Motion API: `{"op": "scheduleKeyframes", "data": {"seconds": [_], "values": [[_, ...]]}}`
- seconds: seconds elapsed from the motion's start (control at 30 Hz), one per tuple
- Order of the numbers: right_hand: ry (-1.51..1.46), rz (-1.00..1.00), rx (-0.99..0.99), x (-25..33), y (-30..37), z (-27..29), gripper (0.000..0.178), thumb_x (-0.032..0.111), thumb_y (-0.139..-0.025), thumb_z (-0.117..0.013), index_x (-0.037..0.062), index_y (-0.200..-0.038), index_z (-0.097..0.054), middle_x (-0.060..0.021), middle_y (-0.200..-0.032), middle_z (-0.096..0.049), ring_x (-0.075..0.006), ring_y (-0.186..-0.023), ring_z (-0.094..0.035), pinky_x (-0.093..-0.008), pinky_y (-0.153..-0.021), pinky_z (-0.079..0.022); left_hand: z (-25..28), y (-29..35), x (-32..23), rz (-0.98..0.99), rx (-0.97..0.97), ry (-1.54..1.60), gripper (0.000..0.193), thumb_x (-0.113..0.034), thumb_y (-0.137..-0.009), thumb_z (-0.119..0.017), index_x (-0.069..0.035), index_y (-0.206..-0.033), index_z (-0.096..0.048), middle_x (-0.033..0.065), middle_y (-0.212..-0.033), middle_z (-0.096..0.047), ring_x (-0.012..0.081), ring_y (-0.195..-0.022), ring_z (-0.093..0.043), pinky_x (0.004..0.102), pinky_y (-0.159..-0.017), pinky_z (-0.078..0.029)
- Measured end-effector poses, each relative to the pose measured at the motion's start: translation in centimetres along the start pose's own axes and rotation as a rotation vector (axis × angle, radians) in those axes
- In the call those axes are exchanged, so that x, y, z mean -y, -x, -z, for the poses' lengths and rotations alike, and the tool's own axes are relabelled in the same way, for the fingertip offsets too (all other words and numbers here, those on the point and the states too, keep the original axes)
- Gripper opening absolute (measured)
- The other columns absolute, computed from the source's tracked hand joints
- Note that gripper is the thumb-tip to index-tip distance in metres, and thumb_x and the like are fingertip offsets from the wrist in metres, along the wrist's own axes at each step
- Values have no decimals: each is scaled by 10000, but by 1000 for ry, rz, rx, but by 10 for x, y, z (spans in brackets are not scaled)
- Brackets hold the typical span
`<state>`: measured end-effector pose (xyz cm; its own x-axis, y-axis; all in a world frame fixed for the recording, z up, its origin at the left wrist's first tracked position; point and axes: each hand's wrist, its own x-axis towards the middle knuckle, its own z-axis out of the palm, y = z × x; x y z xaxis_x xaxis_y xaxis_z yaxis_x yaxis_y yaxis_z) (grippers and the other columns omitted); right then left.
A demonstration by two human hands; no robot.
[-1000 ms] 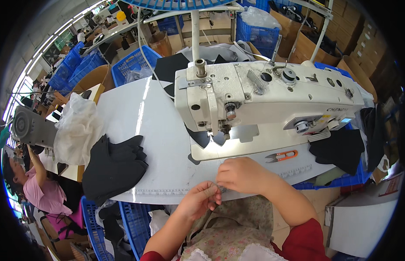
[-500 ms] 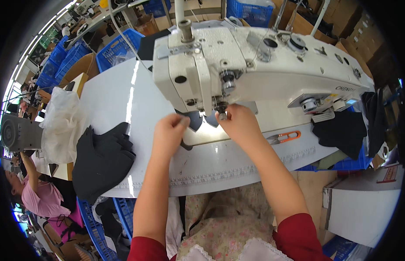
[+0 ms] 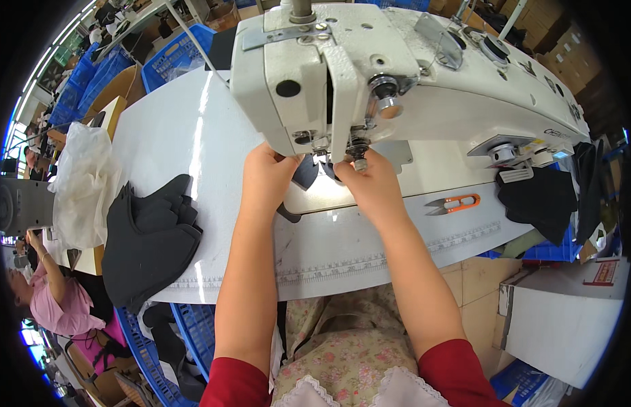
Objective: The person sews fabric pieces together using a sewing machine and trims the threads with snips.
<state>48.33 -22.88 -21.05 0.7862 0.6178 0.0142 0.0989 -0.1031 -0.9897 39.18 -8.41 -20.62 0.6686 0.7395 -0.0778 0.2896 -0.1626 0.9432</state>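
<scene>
Under the needle area of a white sewing machine (image 3: 295, 102) lies a small dark fabric piece (image 3: 304, 178), lit by the machine's lamp. My left hand (image 3: 266, 175) pinches its left side, fingertips partly hidden beneath the machine head. On the other side, my right hand (image 3: 371, 182) has thumb and fingers closed on the piece's right part, close below the tension knob. Most of the fabric is covered by my hands and the machine. Orange-handled thread snips (image 3: 458, 203) rest on the table to the right of my right hand.
Dark cut pieces (image 3: 149, 247) are stacked at the table's left, beside a crumpled white plastic bag (image 3: 85, 190). More dark pieces (image 3: 538, 202) lie at the right edge. A ruler strip (image 3: 342, 266) runs along the front. Blue crates (image 3: 176, 57) stand around; a co-worker (image 3: 61, 298) sits at left.
The view has shifted, and the machine head appears larger and higher. My left hand has come in nearer the needle, and both hands are now tucked further under the machine head.
</scene>
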Motion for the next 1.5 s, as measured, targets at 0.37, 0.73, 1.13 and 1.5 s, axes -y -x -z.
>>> {"op": "scheduleKeyframes", "data": {"seconds": [0.37, 0.73, 1.13, 1.5], "values": [[-42, 25, -48, -11, -9, 0, 165, 143, -804, -668, 1, -844, -594, -3, -639, -504, -69, -577, -435, -261, -500, -345, 13, 13, -21, 121, 398, 6, 180, -139, -852, -667, 32, -895, -705, 73, -719, -668, 119, -613, -588, 245, -524, -429], [-310, -167, 79, 0, -4, 6, 142, -73, -752, -608, 36, -822, -549, -16, -773, -560, -107, -660, -527, -254, -536, -452, -17, 48, -38, 289, 740, 1014, 384, -250, -968, -520, 76, -1154, -605, 91, -862, -685, 131, -711, -634, 205, -536, -463], [-385, -212, 97, 4, 0, 5, 93, -50, -787, -596, 22, -840, -567, -36, -763, -577, -108, -684, -575, -247, -565, -486, -29, 52, -28, 336, 705, 1273, 283, -213, -965, -558, 27, -1099, -630, 29, -841, -646, 84, -699, -556, 186, -565, -455], [-455, -235, 106, -4, -3, 8, 88, -12, -775, -634, 11, -838, -577, -21, -757, -571, -105, -681, -554, -254, -553, -457, -21, 56, -40, 342, 627, 1134, 289, -227, -942, -603, 26, -1076, -640, 57, -826, -658, 110, -682, -600, 206, -562, -461]]}}
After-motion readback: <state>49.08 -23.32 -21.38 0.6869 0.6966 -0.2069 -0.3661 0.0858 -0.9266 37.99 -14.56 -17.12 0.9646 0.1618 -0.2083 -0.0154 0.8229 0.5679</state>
